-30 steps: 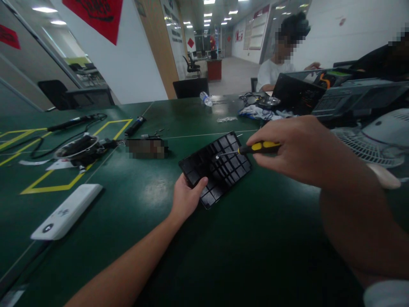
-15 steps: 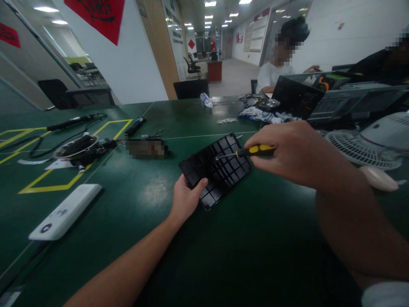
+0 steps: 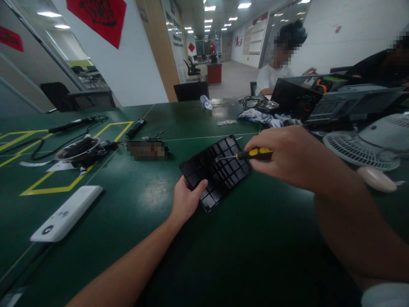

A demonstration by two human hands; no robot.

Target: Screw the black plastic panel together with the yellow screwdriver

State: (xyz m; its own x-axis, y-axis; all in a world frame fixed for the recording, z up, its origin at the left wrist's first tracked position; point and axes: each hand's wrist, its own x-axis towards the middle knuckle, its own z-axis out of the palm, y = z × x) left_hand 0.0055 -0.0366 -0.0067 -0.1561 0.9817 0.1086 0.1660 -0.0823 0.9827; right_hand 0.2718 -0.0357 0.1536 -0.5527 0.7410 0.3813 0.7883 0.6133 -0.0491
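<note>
My left hand grips the lower left edge of a flat black plastic panel with a raised grid of ribs, thumb on its face. The panel is held tilted over the green table. From the right, my right hand is closed around the yellow and black handle of a screwdriver. Its metal shaft points left, and the tip meets a small shiny spot, perhaps a screw, near the panel's middle.
On the green table lie a white power strip-like device, a coiled cable bundle, a black cylinder and a plastic bottle. A white fan and a pale mouse-shaped object are right. Another person sits across.
The view has shifted slightly. Both hands, the panel and the screwdriver keep nearly the same arrangement, with the screwdriver tip still at the same spot.
</note>
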